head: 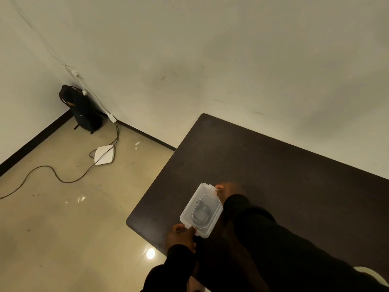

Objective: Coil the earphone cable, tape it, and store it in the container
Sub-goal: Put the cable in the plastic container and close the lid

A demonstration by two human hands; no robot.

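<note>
Clear plastic is what I see first: the container [201, 210] sits on the dark worktop [273, 175], close to its near left corner, with its lid on top. Through the lid I can make out a dark ring shape, which I take to be the coiled earphone cable [201, 211], so it looks like the cable is already inside. I cannot tell if there is tape on it. The box is long and lies slanted, with one short end pointing away toward the far right and the other short end pointing back toward me and to the left. My left hand [181, 237] is at the near end, and its fingers [190, 229] are pinched together on the little tab there. My right hand [228, 189] is at the far end, with a fingertip touching the tab on that side; the rest of that hand is dark and partly hidden, so I cannot tell if it is gripping or just pressing. Both hands are right at the box, one on each end, so neither has to reach. My right arm in its black sleeve lies across the worktop beside the box. I think the job left is to press both ends down so the lid snaps shut.
</note>
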